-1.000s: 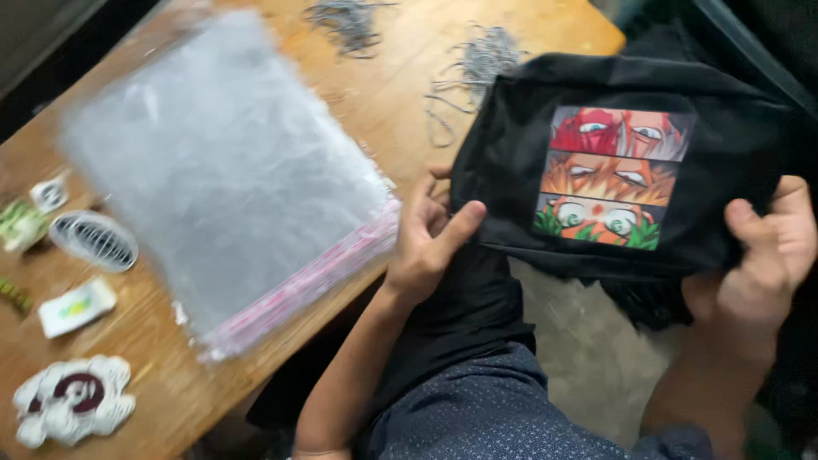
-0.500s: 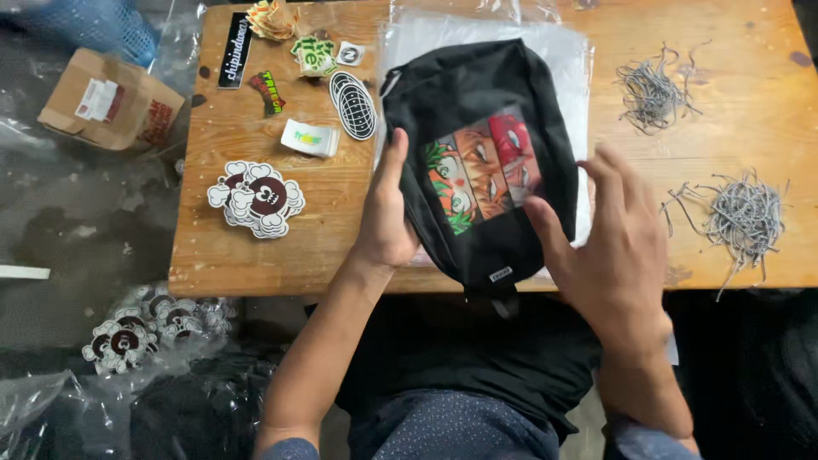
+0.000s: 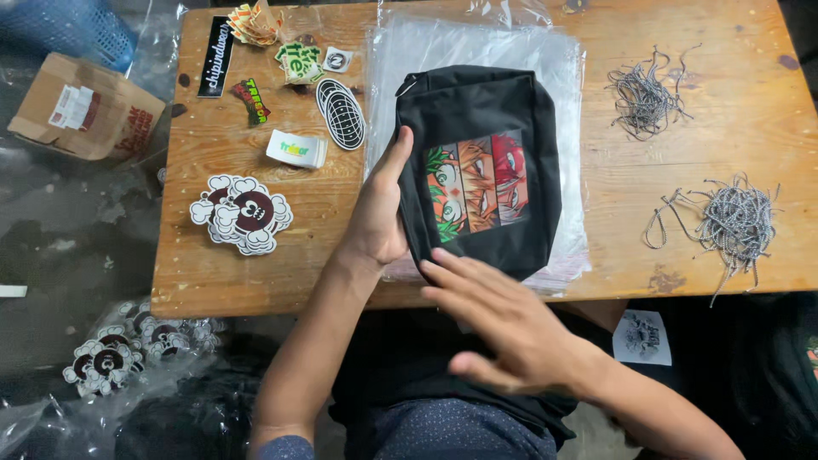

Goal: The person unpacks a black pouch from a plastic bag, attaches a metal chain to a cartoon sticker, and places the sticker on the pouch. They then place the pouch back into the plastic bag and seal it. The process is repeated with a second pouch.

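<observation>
The black pouch (image 3: 481, 170) lies flat on a stack of clear plastic bags (image 3: 562, 77), which rests on the wooden desk (image 3: 707, 25). The printed panel on the pouch faces up, and the zipper end points away from the person.

The left hand (image 3: 382, 213) rests against the left edge of the pouch. Its fingers are extended along the side and the thumb lies on the fabric; the hand steadies the pouch by pressing rather than closing around it. The right hand (image 3: 503, 319) hovers over the near edge of the pouch with fingers spread and released. It holds nothing. This hand is slightly blurred, so contact with the near edge cannot be confirmed.

Status, as judged from the layout: the pouch is positioned on top of the bags and is not inside one. No bag is opened or lifted. Bagging the pouch, if that is the work in hand, remains undone.

Surrounding items:
- Two bundles of grey cord (image 3: 733, 217) lie to the right, well apart from the pouch.
- Assorted stickers, including a white-and-maroon skull sticker (image 3: 243, 213), lie to the left.
- A cardboard box (image 3: 85, 106) sits on the floor beyond the left end of the desk.
</observation>
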